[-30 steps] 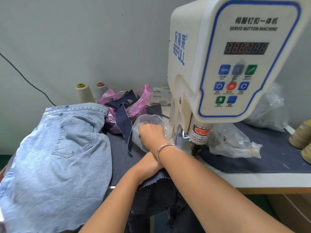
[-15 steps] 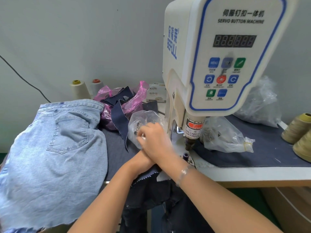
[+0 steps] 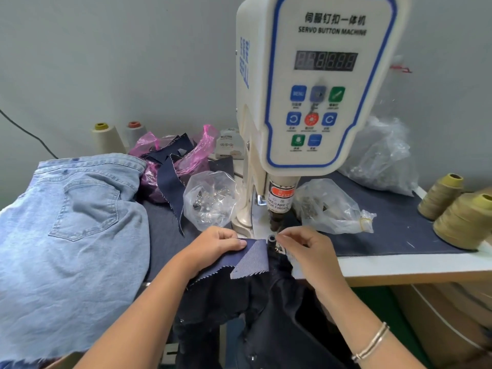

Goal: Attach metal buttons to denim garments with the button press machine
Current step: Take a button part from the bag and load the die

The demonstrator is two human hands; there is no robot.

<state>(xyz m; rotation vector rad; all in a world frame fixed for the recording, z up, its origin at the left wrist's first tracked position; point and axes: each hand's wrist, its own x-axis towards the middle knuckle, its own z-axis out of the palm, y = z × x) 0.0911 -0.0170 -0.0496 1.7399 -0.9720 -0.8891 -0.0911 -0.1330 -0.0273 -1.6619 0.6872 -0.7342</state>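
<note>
The white servo button machine (image 3: 314, 102) stands on the table, its punch (image 3: 277, 222) raised above the small lower die (image 3: 271, 238). My left hand (image 3: 213, 249) grips a dark denim piece (image 3: 247, 259) with a folded-up corner, just left of the die. My right hand (image 3: 308, 251) has thumb and forefinger pinched together right at the die, on a small metal button that barely shows. A clear bag of metal buttons (image 3: 210, 201) lies left of the machine base. A dark garment (image 3: 266, 315) hangs off the table edge below my hands.
Light blue jeans (image 3: 74, 222) cover the table's left side. Behind them are a pink bag of denim scraps (image 3: 191, 155) and two thread cones (image 3: 106, 137). More clear bags (image 3: 330, 209) and olive thread cones (image 3: 466, 222) sit on the dark mat (image 3: 399, 235) to the right.
My right hand left the clear bag of buttons and came down to the lower die. My left hand, which was under it, now shows, holding the dark denim by the die.
</note>
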